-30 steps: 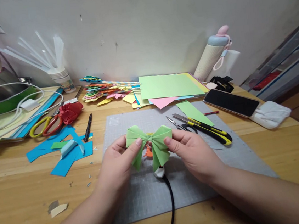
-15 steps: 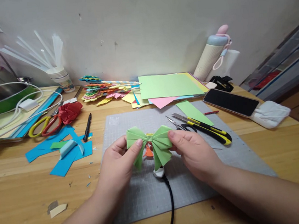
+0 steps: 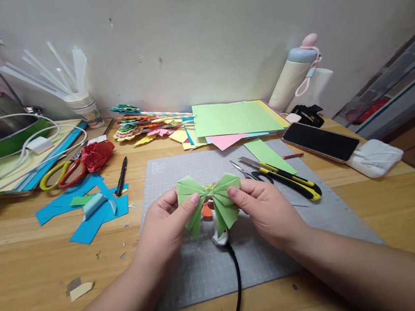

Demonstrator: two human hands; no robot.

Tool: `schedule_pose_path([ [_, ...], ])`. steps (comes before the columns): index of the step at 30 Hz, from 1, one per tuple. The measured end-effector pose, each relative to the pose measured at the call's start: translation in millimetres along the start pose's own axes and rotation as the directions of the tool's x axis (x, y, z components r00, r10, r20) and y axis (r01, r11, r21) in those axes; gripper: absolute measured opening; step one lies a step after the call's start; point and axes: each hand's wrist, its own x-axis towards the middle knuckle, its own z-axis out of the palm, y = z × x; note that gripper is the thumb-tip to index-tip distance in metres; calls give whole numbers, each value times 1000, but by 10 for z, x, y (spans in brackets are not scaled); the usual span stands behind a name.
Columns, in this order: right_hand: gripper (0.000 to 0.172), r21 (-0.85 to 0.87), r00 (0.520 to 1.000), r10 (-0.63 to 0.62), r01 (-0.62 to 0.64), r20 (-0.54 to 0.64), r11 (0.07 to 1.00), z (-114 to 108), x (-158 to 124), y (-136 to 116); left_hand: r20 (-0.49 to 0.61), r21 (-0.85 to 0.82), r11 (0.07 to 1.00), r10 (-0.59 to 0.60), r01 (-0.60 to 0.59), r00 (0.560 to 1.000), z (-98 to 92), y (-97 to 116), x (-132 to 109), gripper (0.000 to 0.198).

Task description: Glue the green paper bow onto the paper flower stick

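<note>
Between my two hands is a light green folded paper bow (image 3: 209, 193), held upright above the grey cutting mat (image 3: 190, 276). My left hand (image 3: 166, 219) pinches its left loop, thumb in front and fingers behind. On the right loop, my right hand (image 3: 263, 206) grips the same way, the thumb pressed on the folds. Partly hidden behind the bow is a white tool with an orange part (image 3: 220, 238); a black cord (image 3: 237, 276) runs from it toward me. A yellow-and-black utility knife (image 3: 288, 180) and scissors (image 3: 244, 169) lie right of the bow.
Blue paper pieces (image 3: 88, 217), a black pen (image 3: 121, 177) and yellow-and-red-handled scissors (image 3: 64, 173) lie left. Coloured sheets (image 3: 238, 118) and paper flowers (image 3: 145, 125) are at the back. A phone (image 3: 320, 141) and a bottle (image 3: 292, 77) stand or lie on the right.
The bow has shifted very slightly right. My right thumb has slid inward from the right loop's edge onto its folds; my left hand keeps its pinch.
</note>
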Motion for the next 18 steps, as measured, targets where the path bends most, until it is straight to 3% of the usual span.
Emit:
schedule_pose_path([
  [11, 22, -31, 997, 60, -62, -42, 998, 2, 3, -42, -100, 153, 988, 12, 3, 995, -41, 69, 22, 21],
  [18, 25, -16, 997, 72, -72, -32, 997, 11, 4, -17, -125, 129, 992, 6, 11, 992, -53, 66, 36, 20],
])
